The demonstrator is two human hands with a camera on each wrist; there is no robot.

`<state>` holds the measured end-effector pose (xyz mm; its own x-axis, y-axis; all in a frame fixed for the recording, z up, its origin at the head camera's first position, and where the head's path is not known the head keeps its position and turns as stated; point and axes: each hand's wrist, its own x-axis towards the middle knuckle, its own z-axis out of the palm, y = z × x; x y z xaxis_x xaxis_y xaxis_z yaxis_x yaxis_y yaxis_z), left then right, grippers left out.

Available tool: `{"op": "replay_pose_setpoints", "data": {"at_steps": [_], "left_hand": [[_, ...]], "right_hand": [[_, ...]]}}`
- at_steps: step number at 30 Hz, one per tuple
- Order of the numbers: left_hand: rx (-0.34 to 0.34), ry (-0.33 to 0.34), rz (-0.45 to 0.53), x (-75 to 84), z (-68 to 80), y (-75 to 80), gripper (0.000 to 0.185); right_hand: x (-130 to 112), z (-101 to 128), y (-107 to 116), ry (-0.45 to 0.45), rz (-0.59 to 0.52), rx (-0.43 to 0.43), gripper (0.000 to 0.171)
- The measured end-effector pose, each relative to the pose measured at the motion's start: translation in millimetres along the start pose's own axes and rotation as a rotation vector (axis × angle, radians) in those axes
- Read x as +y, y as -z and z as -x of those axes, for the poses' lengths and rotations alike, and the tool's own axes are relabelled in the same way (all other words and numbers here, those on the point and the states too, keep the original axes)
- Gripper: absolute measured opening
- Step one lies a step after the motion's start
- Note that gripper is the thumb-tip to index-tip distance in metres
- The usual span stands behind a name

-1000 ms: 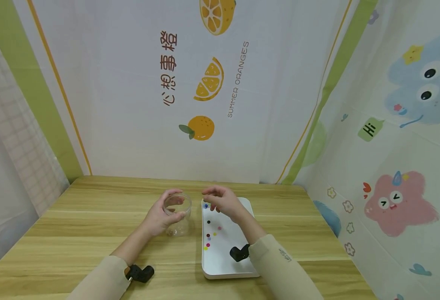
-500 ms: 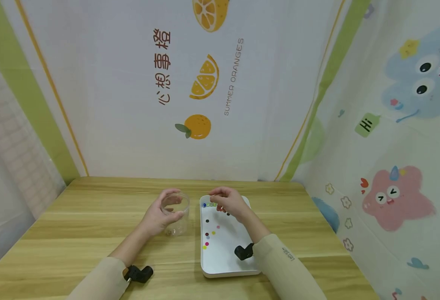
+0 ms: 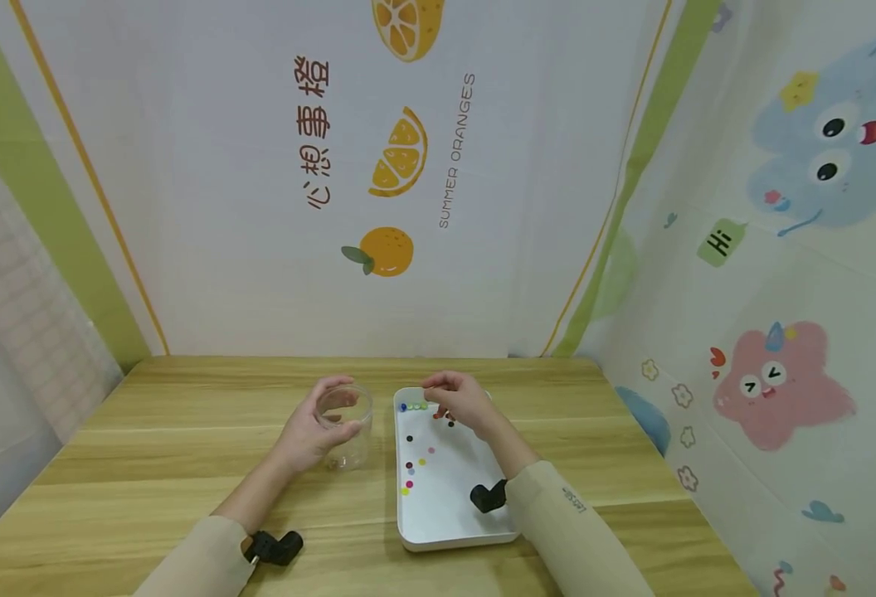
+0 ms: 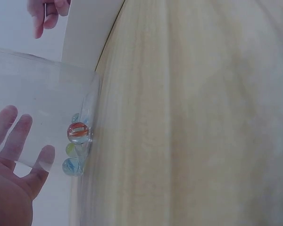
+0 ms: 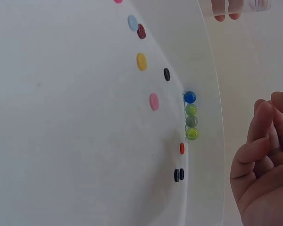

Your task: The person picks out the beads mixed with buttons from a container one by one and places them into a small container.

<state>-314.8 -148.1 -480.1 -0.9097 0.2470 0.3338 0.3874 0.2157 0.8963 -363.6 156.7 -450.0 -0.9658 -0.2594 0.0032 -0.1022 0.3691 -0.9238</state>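
Observation:
My left hand (image 3: 318, 431) grips a clear plastic jar (image 3: 354, 448) by its sides, near the rim. In the left wrist view, several glass marbles (image 4: 78, 133) lie at the bottom of the jar. My right hand (image 3: 464, 402) hovers above the far end of a white tray (image 3: 453, 531). In the right wrist view its fingers are loosely bent, with thumb tip near a fingertip and no object visible between them. Several marbles (image 5: 191, 121), blue and green-yellow, line up along the tray's far wall. Buttons (image 5: 141, 61) in yellow, pink, black and other colours lie scattered in the tray.
The tray stands just right of the jar on a wooden table (image 3: 184, 464). A white printed cloth (image 3: 259, 274) hangs behind the table, and another cloth (image 3: 677, 332) hangs along the right side.
My right hand has moved a little to the right, away from the jar and over the tray, revealing the row of marbles. My left hand keeps its hold on the jar.

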Motion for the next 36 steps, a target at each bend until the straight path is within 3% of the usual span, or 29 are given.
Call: {"op": "replay_pose_setpoints", "data": {"at_steps": [12, 24, 30, 36], "left_hand": [[0.007, -0.005, 0.012, -2.7, -1.4, -0.3, 0.068], [-0.002, -0.004, 0.016, -3.1, -1.6, -0.8, 0.067], [0.000, -0.008, 0.022, -3.5, -1.7, -0.7, 0.067], [0.001, -0.010, 0.020, -4.6, -1.6, -0.3, 0.068]], "right_hand": [[4, -6, 4, -0.028, 0.094, 0.028, 0.026], [0, -13, -11, -0.072, 0.483, -0.015, 0.021], [-3, -17, -21, -0.030, 0.738, -0.042, 0.028], [-11, -17, -27, -0.051, 0.827, -0.042, 0.032]]}}
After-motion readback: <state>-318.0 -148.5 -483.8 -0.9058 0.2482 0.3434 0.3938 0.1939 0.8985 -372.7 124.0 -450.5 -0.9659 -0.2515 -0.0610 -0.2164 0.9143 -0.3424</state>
